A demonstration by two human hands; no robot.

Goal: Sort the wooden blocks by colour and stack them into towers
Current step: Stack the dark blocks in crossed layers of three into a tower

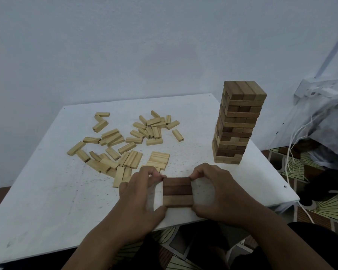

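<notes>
Three dark brown wooden blocks lie side by side as one flat square layer on the white square table, close to its near edge. The left hand pinches the left ends of this layer, thumb at the near corner and curled fingers at the far corner. The right hand pinches the right ends in the same way, so the layer is squeezed between both hands. Whether the layer rests on the table or is lifted just off it cannot be told.

Taking that brown layer as the landmark: beyond it and to its right stands a tall tower of brown wooden blocks, built in crossed layers of three, upright near the right edge of the table and well apart from the hands. Just beyond the layer, near the fingers of the left hand, lies a small low stack of pale wooden blocks. Farther beyond the layer and to its left spreads a loose scatter of pale wooden blocks, lying flat at many angles, some touching, some overlapping.

To the right of the layer, off the table, white cords hang beside a clear plastic bag, above a patterned floor.
</notes>
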